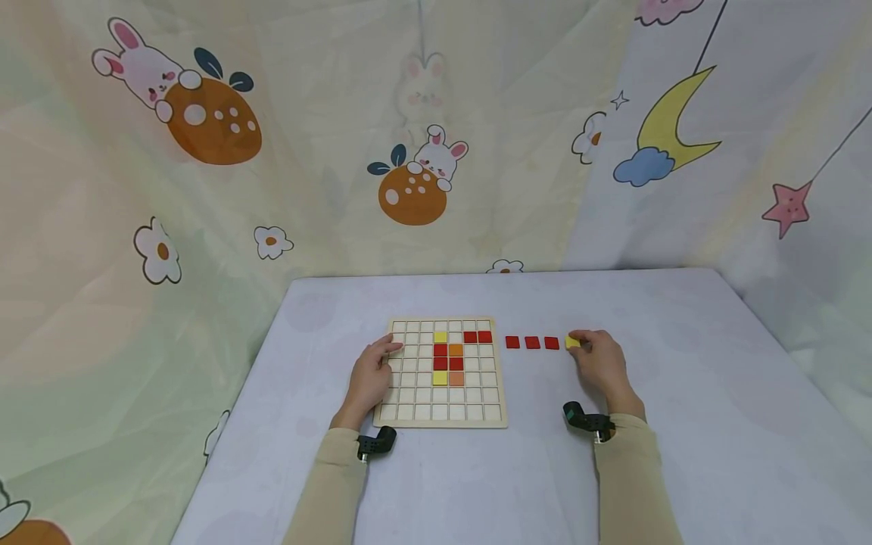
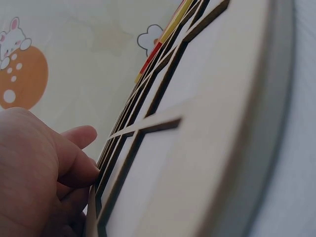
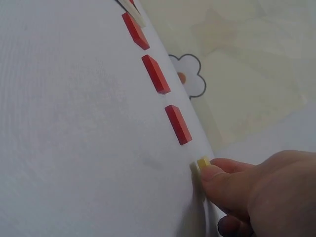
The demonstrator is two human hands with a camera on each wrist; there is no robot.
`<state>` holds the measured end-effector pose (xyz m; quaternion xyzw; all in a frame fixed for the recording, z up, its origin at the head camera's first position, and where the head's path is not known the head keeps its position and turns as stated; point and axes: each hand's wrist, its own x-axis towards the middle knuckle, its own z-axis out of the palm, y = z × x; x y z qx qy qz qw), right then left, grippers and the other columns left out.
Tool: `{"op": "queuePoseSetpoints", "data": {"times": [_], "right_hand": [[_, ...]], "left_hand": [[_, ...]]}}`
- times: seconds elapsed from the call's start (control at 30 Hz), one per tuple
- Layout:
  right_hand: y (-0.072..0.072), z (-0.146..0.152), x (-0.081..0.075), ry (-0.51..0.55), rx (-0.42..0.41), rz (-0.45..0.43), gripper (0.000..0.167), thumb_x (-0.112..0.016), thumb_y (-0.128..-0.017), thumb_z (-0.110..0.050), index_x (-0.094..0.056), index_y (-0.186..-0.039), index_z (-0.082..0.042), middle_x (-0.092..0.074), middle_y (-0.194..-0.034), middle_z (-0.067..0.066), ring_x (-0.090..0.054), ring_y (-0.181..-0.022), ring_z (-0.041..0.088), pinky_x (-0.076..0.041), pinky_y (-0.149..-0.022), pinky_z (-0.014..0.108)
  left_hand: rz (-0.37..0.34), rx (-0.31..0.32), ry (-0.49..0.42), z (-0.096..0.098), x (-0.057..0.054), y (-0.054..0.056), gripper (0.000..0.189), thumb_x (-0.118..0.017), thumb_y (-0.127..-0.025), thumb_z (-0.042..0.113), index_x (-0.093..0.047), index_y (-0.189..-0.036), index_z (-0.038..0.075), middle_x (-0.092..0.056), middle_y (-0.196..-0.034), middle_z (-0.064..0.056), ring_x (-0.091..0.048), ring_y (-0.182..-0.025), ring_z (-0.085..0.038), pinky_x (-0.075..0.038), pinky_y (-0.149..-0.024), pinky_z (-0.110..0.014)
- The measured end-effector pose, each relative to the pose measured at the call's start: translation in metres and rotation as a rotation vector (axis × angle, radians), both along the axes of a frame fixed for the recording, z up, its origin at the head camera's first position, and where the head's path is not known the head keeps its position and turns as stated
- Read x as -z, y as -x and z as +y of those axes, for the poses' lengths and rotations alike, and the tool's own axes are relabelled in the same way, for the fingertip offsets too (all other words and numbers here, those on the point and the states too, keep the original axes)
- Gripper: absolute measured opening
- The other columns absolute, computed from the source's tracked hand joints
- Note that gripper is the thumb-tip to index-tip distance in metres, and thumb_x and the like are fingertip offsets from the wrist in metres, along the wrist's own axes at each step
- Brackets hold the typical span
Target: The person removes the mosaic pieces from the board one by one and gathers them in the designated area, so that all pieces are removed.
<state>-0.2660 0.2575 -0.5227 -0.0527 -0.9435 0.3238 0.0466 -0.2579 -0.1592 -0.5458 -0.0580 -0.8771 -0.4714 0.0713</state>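
A light wooden grid board (image 1: 406,412) lies flat on the table, with red, yellow and orange square tiles set in some of its cells. At its left edge my left hand (image 1: 370,375) holds the frame, thumb and fingers at the rim; one finger reaches over the upper left cells. To the right of the board, my right hand (image 1: 602,365) pinches a yellow tile (image 1: 571,343) between thumb and fingertip, tilted close over the table in the right wrist view. This yellow tile is at the right end of a row of three red tiles (image 1: 532,343).
A white cloth covers the table (image 1: 545,484). Behind it hangs a pale curtain (image 1: 327,98) printed with rabbits, flowers and a moon. Each wrist wears a small black camera (image 1: 376,443).
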Motion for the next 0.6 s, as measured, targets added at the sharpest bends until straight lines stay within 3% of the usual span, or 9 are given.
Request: {"op": "queuePoseSetpoints", "data": {"times": [0.6], "right_hand": [[0.0008,-0.0024,0.0047,-0.039,0.012,0.014,0.032,-0.057,-0.096,-0.006,-0.061,-0.126,0.004,-0.050,-0.124,0.028,-0.048,-0.117,0.046,-0.042,-0.103,0.062]], "left_hand": [[-0.009,-0.016,-0.001,0.0012,-0.0001,0.0003,0.044,-0.040,-0.093,-0.008,-0.066,-0.125,0.008,-0.046,-0.149,-0.006,-0.032,-0.143,-0.026,-0.015,-0.125,-0.034]]}}
